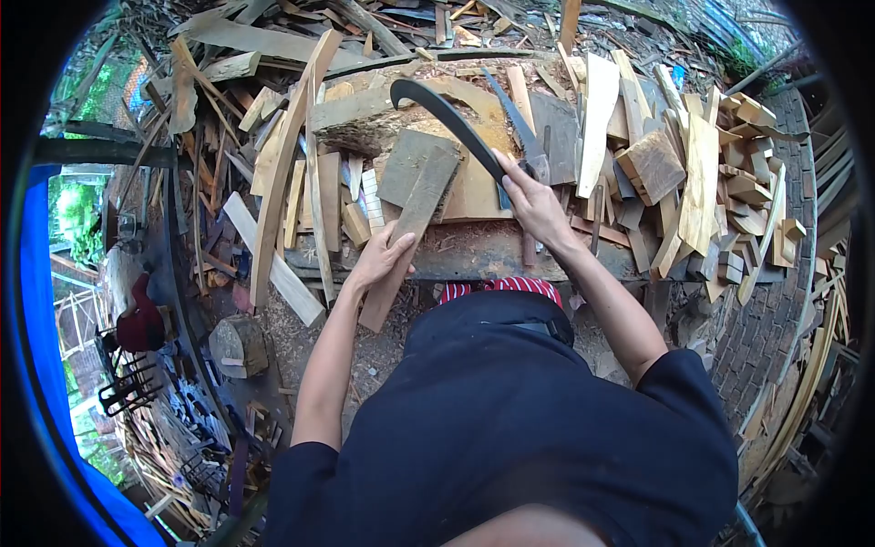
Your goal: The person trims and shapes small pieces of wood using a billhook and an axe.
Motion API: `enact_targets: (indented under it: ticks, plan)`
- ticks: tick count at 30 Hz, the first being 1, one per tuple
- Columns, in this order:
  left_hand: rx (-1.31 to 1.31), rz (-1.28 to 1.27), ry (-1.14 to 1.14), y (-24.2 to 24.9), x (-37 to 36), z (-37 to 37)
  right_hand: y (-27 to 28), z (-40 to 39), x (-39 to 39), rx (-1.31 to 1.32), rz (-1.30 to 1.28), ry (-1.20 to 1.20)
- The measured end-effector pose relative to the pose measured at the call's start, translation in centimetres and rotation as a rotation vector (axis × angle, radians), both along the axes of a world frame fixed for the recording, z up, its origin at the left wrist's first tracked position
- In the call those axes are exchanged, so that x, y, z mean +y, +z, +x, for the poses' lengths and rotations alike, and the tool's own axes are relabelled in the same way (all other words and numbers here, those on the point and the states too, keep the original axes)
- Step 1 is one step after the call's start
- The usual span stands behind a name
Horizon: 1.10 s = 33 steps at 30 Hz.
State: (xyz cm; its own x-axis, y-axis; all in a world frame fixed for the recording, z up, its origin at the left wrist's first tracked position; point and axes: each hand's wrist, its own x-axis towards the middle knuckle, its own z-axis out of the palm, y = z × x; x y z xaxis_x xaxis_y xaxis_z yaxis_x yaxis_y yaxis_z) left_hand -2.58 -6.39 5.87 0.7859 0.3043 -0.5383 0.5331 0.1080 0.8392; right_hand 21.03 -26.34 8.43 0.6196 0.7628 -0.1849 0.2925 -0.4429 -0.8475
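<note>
My left hand (382,256) is wrapped round the lower part of a narrow wooden board (421,198). The board slants, its upper end over a grey square wooden block (401,164) on the bench and its lower end in front of the bench edge. My right hand (536,206) grips a black machete (451,123) with a curved, hooked tip. Its blade points up and left, above the block and apart from the board. Much of the machete's handle is hidden by my fingers. Just beyond my right hand lies a handsaw (517,118).
Stacked wood offcuts (749,187) crowd the bench's right side, beside a thick wooden block (658,167). Long planks (290,169) lean at the left. A stump (239,346) stands on the floor at left. More scrap wood lies behind the bench (437,260).
</note>
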Motion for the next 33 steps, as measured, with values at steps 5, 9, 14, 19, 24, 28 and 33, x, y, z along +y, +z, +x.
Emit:
enact_targets:
  ticks: [5, 9, 14, 19, 24, 28, 33]
  plan:
    - [0.027, 0.024, 0.003, 0.4, -0.5, -0.1, -0.6, -1.1, -0.3, -0.196, -0.139, 0.058]
    - [0.05, 0.076, 0.009, 0.9, -0.8, -0.3, 2.5, -1.2, 1.2, -0.319, 0.076, 0.05]
    - [0.051, 0.071, -0.022, 1.3, -0.3, -0.2, 3.8, -1.4, 2.4, -0.46, 0.178, 0.044]
    - [0.071, 0.007, -0.027, 0.1, 0.5, -0.2, -0.9, -0.9, 2.0, -0.516, -0.213, 0.193]
    - [0.058, 0.032, -0.078, 0.1, 1.8, -0.3, 1.3, -0.1, 2.6, -0.082, 0.094, 0.096]
    - [0.071, -0.023, -0.079, 0.0, 1.5, -0.4, 4.7, -1.1, 3.0, -0.251, 0.256, -0.011]
    - [0.058, -0.049, -0.081, -0.8, 1.8, -0.4, 0.6, -2.1, 2.0, -0.669, -0.261, 0.174]
